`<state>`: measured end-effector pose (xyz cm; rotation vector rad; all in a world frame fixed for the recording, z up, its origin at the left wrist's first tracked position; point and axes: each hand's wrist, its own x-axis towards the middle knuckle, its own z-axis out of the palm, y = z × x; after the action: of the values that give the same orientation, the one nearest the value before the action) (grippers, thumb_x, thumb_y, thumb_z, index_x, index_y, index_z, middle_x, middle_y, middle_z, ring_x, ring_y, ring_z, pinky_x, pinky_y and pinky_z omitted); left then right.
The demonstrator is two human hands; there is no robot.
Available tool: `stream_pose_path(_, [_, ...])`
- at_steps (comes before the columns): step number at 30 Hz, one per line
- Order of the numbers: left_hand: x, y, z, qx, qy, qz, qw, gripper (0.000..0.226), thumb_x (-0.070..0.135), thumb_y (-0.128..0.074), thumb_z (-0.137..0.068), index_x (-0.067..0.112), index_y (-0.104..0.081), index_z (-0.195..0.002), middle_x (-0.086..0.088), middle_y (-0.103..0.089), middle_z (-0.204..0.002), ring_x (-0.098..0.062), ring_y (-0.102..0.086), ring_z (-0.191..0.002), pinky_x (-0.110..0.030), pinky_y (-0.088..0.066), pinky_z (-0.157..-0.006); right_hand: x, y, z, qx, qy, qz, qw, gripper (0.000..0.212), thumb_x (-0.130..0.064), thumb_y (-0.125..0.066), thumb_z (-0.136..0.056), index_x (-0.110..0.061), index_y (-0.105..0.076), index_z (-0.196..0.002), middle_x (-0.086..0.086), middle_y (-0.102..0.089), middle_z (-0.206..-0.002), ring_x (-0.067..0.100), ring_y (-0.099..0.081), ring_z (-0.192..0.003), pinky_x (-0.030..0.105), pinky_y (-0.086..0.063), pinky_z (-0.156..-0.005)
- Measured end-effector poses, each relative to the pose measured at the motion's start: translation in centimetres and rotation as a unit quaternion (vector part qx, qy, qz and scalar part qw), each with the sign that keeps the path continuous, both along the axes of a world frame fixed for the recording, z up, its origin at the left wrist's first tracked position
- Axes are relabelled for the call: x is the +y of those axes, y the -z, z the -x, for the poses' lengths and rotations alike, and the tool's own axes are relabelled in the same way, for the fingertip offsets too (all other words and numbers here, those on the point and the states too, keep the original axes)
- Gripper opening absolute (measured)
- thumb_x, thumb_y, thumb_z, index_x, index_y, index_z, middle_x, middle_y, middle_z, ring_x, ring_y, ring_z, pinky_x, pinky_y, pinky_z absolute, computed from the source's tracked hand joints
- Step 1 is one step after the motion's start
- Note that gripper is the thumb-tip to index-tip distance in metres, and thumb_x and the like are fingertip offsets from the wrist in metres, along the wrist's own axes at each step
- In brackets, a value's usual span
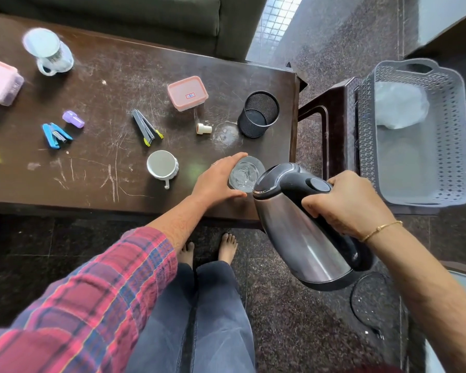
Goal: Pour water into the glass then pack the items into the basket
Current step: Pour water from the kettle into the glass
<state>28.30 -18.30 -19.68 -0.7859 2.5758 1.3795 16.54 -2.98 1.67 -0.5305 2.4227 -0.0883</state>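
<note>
Pouring: right hand (347,203) clenching kettle (304,224) handle, spout over glass (245,175). Left hand (217,180) cupping glass, steadying. Tilting gently, avoiding tabletop (105,170) spills.

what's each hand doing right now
Left hand: fingers curved round the glass, steadying it.
Right hand: grips the kettle handle, kettle tilted over the glass.
</note>
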Motion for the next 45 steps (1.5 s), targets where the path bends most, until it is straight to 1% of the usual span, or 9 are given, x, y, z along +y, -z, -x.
stream_pose_path(3, [0.0,-0.1,0.0,0.001,0.001,0.0,1.0,0.095,0.042,-0.082,-0.063,0.041,-0.03,-0.142,0.013,-0.049,-0.138,-0.012,-0.043,-0.13,-0.038,-0.045,-0.1,0.1,0.0,0.0,0.001,0.007,0.001,1.0,0.022,-0.024,-0.064,-0.064,-0.006,-0.054,-0.056,0.01,-0.055,-0.055,0.033,-0.056,-0.059,0.031,-0.041,-0.051])
stream_pose_path(6, [0.0,0.1,0.0,0.004,-0.003,0.0,1.0,0.095,0.041,-0.083,-0.063,0.042,-0.03,-0.141,0.013,-0.049,-0.14,-0.011,-0.044,-0.129,-0.034,-0.043,-0.1,0.0,0.0,-0.1,-0.006,0.017,0.0,1.0,0.021,-0.026,-0.064,-0.063,-0.008,-0.056,-0.057,0.009,-0.057,-0.056,0.033,-0.059,-0.061,0.031,-0.044,-0.053])
stream_pose_path(13, [0.0,0.4,0.3,0.019,0.001,-0.011,1.0,0.094,0.038,-0.084,-0.061,0.04,-0.033,-0.14,0.014,-0.049,-0.139,-0.012,-0.046,-0.128,-0.032,-0.041,-0.1,0.0,0.5,0.1,-0.033,0.068,0.012,0.997,0.019,-0.027,-0.062,-0.057,-0.009,-0.056,-0.061,0.008,-0.057,-0.057,0.029,-0.055,-0.052,0.037,-0.054,-0.057])
stream_pose_path(20, [0.1,0.6,0.2,0.023,-0.004,-0.029,0.999,0.094,0.041,-0.083,-0.061,0.041,-0.032,-0.14,0.016,-0.047,-0.141,-0.011,-0.045,-0.129,-0.035,-0.042,-0.104,0.1,0.4,0.0,-0.042,0.067,0.021,0.997,0.018,-0.023,-0.063,-0.061,-0.008,-0.055,-0.059,0.007,-0.053,-0.054,0.027,-0.049,-0.048,0.029,-0.044,-0.052])
stream_pose_path(25, [0.0,0.8,0.2,0.021,0.001,-0.032,0.999,0.097,0.041,-0.084,-0.06,0.042,-0.03,-0.14,0.015,-0.048,-0.141,-0.012,-0.046,-0.129,-0.037,-0.043,-0.104,0.4,0.3,-0.2,-0.028,0.069,0.019,0.997,0.021,-0.029,-0.061,-0.057,-0.009,-0.055,-0.055,0.006,-0.054,-0.053,0.029,-0.052,-0.051,0.03,-0.044,-0.051])
stream_pose_path(31, [0.0,1.0,0.1,0.027,0.004,-0.03,0.999,0.097,0.041,-0.085,-0.06,0.04,-0.03,-0.141,0.013,-0.048,-0.141,-0.012,-0.046,-0.129,-0.035,-0.041,-0.105,0.2,0.2,-0.1,-0.023,0.076,0.007,0.997,0.019,-0.022,-0.063,-0.062,-0.003,-0.06,-0.062,0.008,-0.056,-0.054,0.028,-0.053,-0.048,0.038,-0.055,-0.055])
stream_pose_path(35, [0.0,1.2,0.1,0.021,0.003,-0.03,0.999,0.098,0.044,-0.085,-0.06,0.041,-0.029,-0.141,0.015,-0.047,-0.141,-0.011,-0.045,-0.129,-0.033,-0.041,-0.104,0.0,0.0,-0.1,-0.021,0.078,0.001,0.997,0.019,-0.019,-0.063,-0.062,-0.001,-0.06,-0.064,0.009,-0.056,-0.055,0.028,-0.052,-0.048,0.038,-0.054,-0.054])
stream_pose_path(40, [-0.2,1.1,0.1,0.024,0.009,-0.036,0.999,0.099,0.042,-0.086,-0.06,0.041,-0.029,-0.141,0.014,-0.046,-0.143,-0.011,-0.044,-0.13,-0.032,-0.039,-0.105,-0.3,-0.1,0.0,-0.031,0.093,0.004,0.995,0.014,-0.017,-0.062,-0.062,-0.004,-0.058,-0.06,0.011,-0.058,-0.056,0.027,-0.05,-0.042,0.033,-0.049,-0.045])
stream_pose_path(45, [-0.2,0.9,0.1,0.027,0.005,-0.039,0.999,0.097,0.041,-0.086,-0.06,0.041,-0.031,-0.14,0.014,-0.047,-0.141,-0.011,-0.044,-0.129,-0.031,-0.039,-0.103,-0.3,-0.1,-0.2,-0.036,0.096,0.009,0.995,0.015,-0.018,-0.062,-0.06,-0.004,-0.058,-0.06,0.012,-0.059,-0.057,0.027,-0.05,-0.043,0.034,-0.05,-0.047])
